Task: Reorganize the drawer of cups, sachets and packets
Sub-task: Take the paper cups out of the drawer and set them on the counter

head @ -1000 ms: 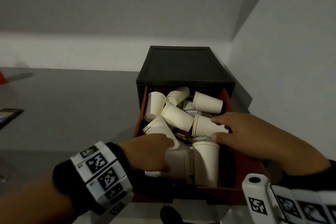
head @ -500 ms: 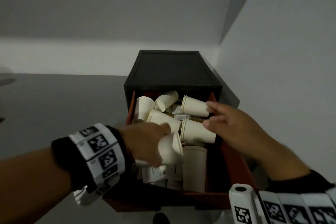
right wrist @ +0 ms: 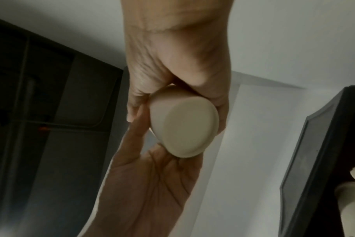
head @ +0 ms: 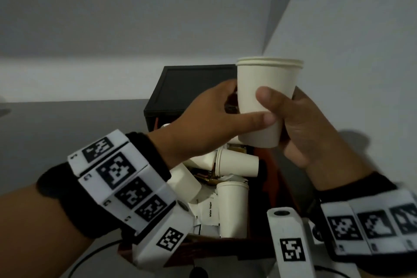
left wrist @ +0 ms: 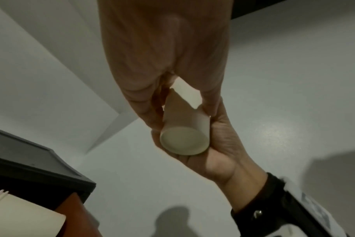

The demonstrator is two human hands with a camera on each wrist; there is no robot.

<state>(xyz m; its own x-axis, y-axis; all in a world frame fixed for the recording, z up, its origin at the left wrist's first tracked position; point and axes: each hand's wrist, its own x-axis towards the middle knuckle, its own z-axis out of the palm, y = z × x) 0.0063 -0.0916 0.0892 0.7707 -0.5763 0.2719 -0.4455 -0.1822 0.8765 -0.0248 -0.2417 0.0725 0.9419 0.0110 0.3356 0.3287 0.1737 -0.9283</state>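
An upright stack of nested white paper cups (head: 266,88) is held in the air above the open red-brown drawer (head: 278,178). My left hand (head: 225,117) grips it from the left, thumb across the front. From the right, my right hand (head: 291,119) wraps round the lower part. The left wrist view shows the stack's base (left wrist: 183,141) between both hands, and the right wrist view shows the same base (right wrist: 186,126). In the drawer, several loose cups (head: 237,165) lie jumbled on a white sugar sachet (head: 211,210) and brown packets (head: 207,177).
The drawer sticks out of a black cabinet (head: 194,83) that stands in a corner, with a white wall (head: 361,52) close on the right. A grey counter (head: 79,133) stretches to the left. A dark cable (head: 90,255) runs below the drawer front.
Both hands were down among the cups in the drawer, each reaching for one. They have risen and come together, and now hold nested cups upright above it.
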